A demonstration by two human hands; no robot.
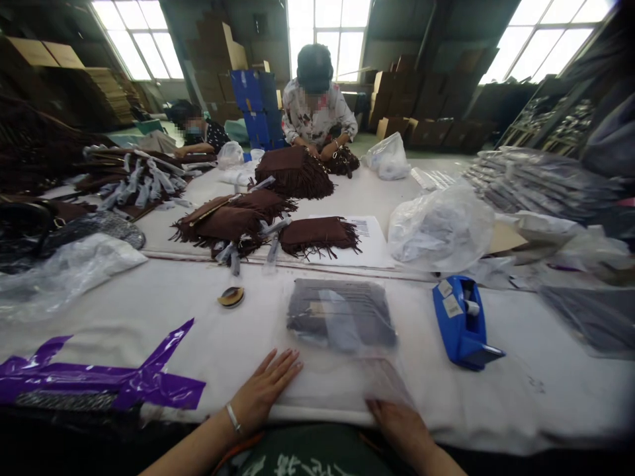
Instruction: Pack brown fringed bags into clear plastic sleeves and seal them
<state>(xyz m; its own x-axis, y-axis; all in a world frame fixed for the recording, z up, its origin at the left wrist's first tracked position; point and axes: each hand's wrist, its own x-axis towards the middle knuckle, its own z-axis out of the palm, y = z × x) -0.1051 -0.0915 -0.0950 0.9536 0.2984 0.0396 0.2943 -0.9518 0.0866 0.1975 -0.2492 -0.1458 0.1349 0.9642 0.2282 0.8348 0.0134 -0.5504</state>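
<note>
A clear plastic bag [317, 390] lies flat on the white-covered table in front of me, with a dark grey folded item [342, 311] inside its far part. My left hand [272, 383] rests palm down at the bag's near left side, fingers stretched out, a silver bracelet on the wrist. At the near right corner, my right hand [397, 423] has the loose edge of the bag in its fingers; the plastic partly covers the fingertips. A blue tape dispenser [459, 324] stands to the right of the bag.
Purple tape [94, 380] covers a dark edge at left. Beyond the bag lie brown fringed bags [320, 235], a tape roll [231, 297] and a bulging plastic bag [441, 225]. Across the table a person [317, 106] handles fringed pieces; another person [198, 129] sits farther left.
</note>
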